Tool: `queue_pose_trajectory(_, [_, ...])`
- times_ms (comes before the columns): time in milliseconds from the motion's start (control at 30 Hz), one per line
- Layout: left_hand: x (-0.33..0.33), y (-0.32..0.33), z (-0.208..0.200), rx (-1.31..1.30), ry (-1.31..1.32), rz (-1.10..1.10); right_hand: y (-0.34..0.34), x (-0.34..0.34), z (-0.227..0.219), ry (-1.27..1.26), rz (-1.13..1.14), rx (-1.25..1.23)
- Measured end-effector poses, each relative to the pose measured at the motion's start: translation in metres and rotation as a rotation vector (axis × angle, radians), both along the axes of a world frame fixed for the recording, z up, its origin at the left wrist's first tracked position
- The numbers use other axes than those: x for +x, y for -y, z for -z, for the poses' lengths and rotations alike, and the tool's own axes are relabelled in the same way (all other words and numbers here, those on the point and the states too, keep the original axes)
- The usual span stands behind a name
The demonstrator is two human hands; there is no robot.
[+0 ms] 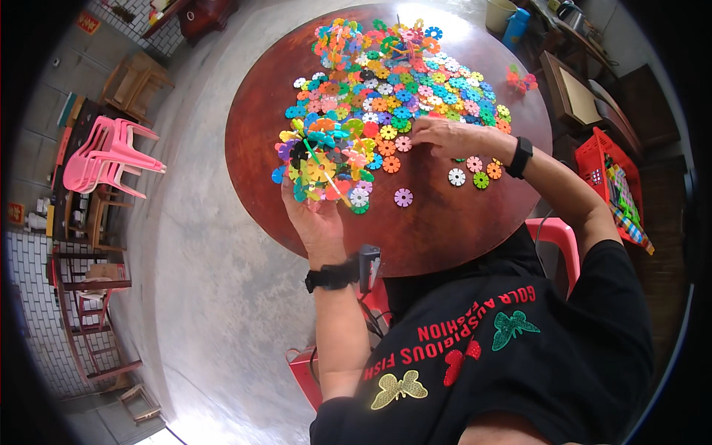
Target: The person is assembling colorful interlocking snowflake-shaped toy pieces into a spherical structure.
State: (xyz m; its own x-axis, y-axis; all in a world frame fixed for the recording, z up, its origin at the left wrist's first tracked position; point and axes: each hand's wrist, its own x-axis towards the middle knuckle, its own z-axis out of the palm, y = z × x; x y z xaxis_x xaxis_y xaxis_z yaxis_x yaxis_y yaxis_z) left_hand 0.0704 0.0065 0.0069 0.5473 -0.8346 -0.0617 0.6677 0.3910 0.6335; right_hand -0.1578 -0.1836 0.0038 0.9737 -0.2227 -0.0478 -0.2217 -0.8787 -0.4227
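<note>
My left hand (317, 228) is closed around the underside of a built cluster of interlocking plastic flower discs (324, 169), held up over the table's left part. The cluster mixes yellow, blue, orange, green and black discs, and a thin green and white piece crosses it. My right hand (454, 138) reaches into the near side of a wide spread of loose flower discs (400, 93), its fingers bent together and pointing down. What its fingertips hold, if anything, is hidden. Closer to me lie a lone purple disc (403, 197), a white disc (457, 176) and a green disc (480, 180).
The round reddish-brown table (437, 241) carries two more built clusters (337, 44) at its far side and a small pink-and-orange one (521, 79) at the right. A red basket (593, 167) stands right of the table. Pink plastic chairs (111, 157) are stacked at the left.
</note>
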Motion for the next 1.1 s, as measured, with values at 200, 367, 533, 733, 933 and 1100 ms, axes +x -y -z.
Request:
queue_pose_trajectory(200, [0.004,-0.001,0.005,-0.020,0.023,-0.010,-0.070,0.023,-0.005,0.177,-0.380,0.075])
queue_pose_trajectory(367, [0.001,0.001,0.004,0.013,-0.016,0.047,-0.045,0.032,-0.005,-0.042,-0.377,-0.271])
queue_pose_trajectory(533, [-0.022,0.003,-0.006,0.141,0.018,0.072,-0.022,0.031,-0.034,0.288,0.259,-0.002])
queue_pose_trajectory(733, [-0.053,0.009,-0.007,0.163,0.095,0.199,-0.087,0.005,-0.085,0.656,0.350,0.035])
queue_pose_trajectory(933, [-0.060,0.011,0.001,0.119,0.034,0.271,-0.092,-0.008,-0.072,0.735,0.557,0.398])
queue_pose_trajectory(1100, [-0.058,0.010,0.008,0.056,0.023,0.331,-0.093,-0.009,-0.068,0.644,0.435,-0.034])
